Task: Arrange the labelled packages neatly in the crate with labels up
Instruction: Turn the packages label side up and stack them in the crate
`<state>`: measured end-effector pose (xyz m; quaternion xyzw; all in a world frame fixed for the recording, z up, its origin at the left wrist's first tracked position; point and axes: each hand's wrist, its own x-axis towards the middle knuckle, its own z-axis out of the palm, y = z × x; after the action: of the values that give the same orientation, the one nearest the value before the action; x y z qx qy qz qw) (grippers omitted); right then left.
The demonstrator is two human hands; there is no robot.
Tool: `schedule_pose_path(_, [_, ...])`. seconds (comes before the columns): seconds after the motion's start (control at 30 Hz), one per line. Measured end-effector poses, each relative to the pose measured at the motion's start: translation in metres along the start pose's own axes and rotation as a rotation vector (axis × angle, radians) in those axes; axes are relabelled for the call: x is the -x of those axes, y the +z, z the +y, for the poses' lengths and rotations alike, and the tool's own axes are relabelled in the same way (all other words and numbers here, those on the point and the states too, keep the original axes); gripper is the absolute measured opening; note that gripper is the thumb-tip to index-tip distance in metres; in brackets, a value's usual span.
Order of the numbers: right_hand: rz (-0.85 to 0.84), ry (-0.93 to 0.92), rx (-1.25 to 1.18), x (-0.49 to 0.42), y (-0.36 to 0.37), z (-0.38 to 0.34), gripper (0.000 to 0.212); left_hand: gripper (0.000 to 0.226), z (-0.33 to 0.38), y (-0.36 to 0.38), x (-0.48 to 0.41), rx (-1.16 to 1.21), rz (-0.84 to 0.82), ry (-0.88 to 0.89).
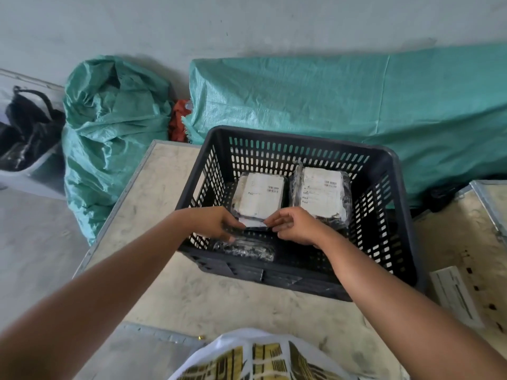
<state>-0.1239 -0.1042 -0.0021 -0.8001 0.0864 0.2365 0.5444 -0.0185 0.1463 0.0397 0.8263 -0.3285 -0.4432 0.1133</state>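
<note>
A black slotted plastic crate [392, 171] stands on a pale table. Two dark packages lie side by side at its far end, white labels facing up: one on the left [260, 194], one on the right [321, 192]. Both my hands reach over the near rim into the crate. My left hand [219, 222] and my right hand [295, 224] pinch the two ends of a third package [253, 222], whose white label edge shows between my fingers. A shiny dark wrapped package [244, 249] lies just below them, by the near left wall.
The table [153, 215] has a metal edge; a white paper strip [455, 294] lies right of the crate. Green woven sacks [109, 138] and a green tarp [356, 105] sit behind. A grey bin with black bags [24, 149] stands far left.
</note>
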Motion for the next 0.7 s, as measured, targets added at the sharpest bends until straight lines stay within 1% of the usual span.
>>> schedule_pose_path(0.07, [-0.111,0.032,0.077,-0.003,0.006,-0.005,0.053,0.058,-0.006,0.01,0.003,0.031,-0.054,-0.012])
schedule_pose_path(0.13, [-0.221,0.032,0.184,-0.006,0.011,-0.006,0.053,0.059,-0.01,0.022,-0.001,0.04,-0.077,-0.053])
schedule_pose_path(0.2, [-0.311,0.006,0.227,-0.006,0.015,-0.007,0.05,0.061,-0.011,0.027,-0.005,0.028,-0.065,-0.086])
schedule_pose_path(0.27, [-0.341,-0.015,0.239,-0.007,0.018,-0.005,0.046,0.059,-0.011,0.027,-0.008,0.024,-0.035,-0.074])
schedule_pose_path(0.4, [-0.29,-0.04,0.215,-0.008,0.016,0.0,0.038,0.055,-0.01,0.026,-0.01,0.01,-0.006,-0.052])
schedule_pose_path(0.5, [-0.15,-0.033,0.121,-0.011,0.007,0.004,0.032,0.058,-0.008,0.025,-0.013,0.025,0.143,-0.076])
schedule_pose_path(0.53, [-0.091,-0.026,0.107,-0.012,0.005,0.005,0.032,0.064,-0.007,0.025,-0.014,0.021,0.191,-0.08])
schedule_pose_path(0.6, [-0.022,-0.02,0.106,-0.013,0.005,0.002,0.032,0.086,-0.006,0.025,-0.015,-0.024,0.214,-0.072])
schedule_pose_path(0.63, [-0.022,-0.027,0.111,-0.014,0.007,0.0,0.029,0.094,-0.005,0.025,-0.015,-0.055,0.206,-0.068])
schedule_pose_path(0.67, [-0.042,-0.04,0.123,-0.013,0.008,-0.001,0.026,0.097,-0.005,0.025,-0.014,-0.08,0.202,-0.069])
schedule_pose_path(0.7, [-0.071,-0.052,0.143,-0.012,0.01,-0.003,0.027,0.096,-0.004,0.025,-0.014,-0.098,0.204,-0.074])
